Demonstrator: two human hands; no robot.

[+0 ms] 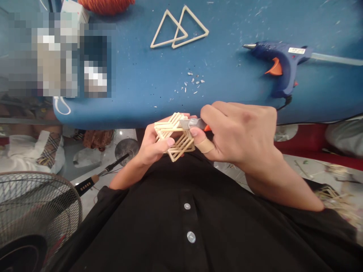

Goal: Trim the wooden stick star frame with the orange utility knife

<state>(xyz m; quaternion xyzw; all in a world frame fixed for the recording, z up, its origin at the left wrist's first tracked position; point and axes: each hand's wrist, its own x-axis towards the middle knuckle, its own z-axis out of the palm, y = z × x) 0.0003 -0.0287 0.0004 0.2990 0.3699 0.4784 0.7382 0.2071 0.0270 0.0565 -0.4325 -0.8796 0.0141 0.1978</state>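
Observation:
My left hand (pixel 154 145) is closed around a star-shaped stack of thin pale wooden sticks (pixel 179 150), its thumb lying across the near left side. In my right hand (pixel 235 132) is a box cutter (pixel 195 123) with a grey blade end and a bit of orange; most of its handle is hidden in the fist. The blade meets the upper right part of the stick star. A tan bandage wraps the right thumb. Both hands are in front of my dark shirt, just off the table's near edge.
On the blue table (pixel 136 83) lie two overlapping stick triangles (pixel 176 39), small white shavings (pixel 194 80) and a blue glue gun (pixel 283 62) with a glue stick in it. Orange yarn (pixel 106 4) is at the far left. A fan (pixel 36 215) stands near left.

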